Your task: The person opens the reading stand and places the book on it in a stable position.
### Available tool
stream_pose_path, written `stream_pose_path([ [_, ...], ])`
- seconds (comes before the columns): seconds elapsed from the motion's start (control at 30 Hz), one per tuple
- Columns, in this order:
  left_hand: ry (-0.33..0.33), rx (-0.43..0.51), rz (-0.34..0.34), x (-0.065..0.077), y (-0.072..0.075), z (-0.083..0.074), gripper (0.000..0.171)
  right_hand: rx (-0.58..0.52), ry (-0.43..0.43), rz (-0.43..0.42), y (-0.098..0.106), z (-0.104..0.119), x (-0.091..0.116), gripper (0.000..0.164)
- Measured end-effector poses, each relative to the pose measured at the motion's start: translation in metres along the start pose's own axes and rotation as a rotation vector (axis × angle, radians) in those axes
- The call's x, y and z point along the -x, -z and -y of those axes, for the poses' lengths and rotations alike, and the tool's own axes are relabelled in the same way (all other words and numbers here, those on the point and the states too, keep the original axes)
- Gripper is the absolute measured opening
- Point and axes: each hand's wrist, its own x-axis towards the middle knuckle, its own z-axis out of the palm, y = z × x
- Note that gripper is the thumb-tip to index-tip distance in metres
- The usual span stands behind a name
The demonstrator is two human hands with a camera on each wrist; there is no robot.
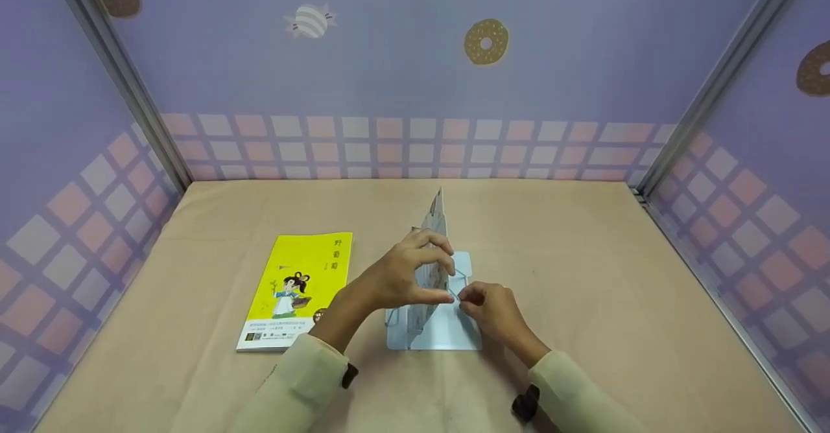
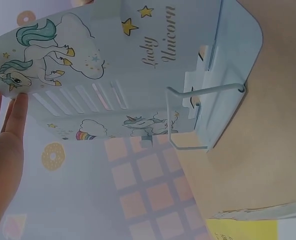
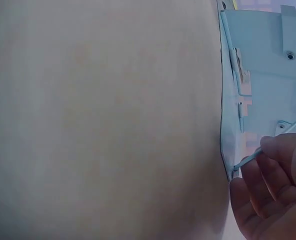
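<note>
The pale blue book stand (image 1: 447, 332) stood just below the centre of the frame, its base plate (image 2: 238, 45) flat on the desk (image 1: 583, 238) and its unicorn-printed panel (image 2: 118, 65) upright. The left hand (image 1: 402, 274) arched over the panel's top edge, thumb and fingers curved round it and set well apart; how firmly they pressed, the overlapping view hardly showed. The right hand (image 1: 496, 310), right of centre, pinched the thin wire prop (image 3: 248, 159) behind the panel – thumb and fingers clamped on it close to where it met the base plate. A yellow book (image 1: 279, 277) lay to the left, apart from the stand. The stand looked like thin painted sheet: probably light, stiff and rather slick, best taken by its edges. The wire would likely bend if forced – a pinch near its foot seemed the sounder hold.
</note>
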Motion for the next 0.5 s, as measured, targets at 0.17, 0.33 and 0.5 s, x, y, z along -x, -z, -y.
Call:
stream_pose_path([
  [0.17, -0.003, -0.020, 0.025, -0.007, -0.006, -0.003, 0.030, -0.001, 0.022, 0.007, 0.002, -0.004, -0.001, 0.009],
  [0.33, -0.003, -0.039, 0.066, -0.014, -0.016, -0.008, 0.030, 0.013, 0.065, 0.001, 0.002, -0.007, -0.002, 0.004],
  [0.5, -0.013, -0.048, 0.105, -0.020, -0.026, -0.011, 0.033, -0.001, 0.071, 0.007, 0.004, -0.009, -0.002, 0.005],
])
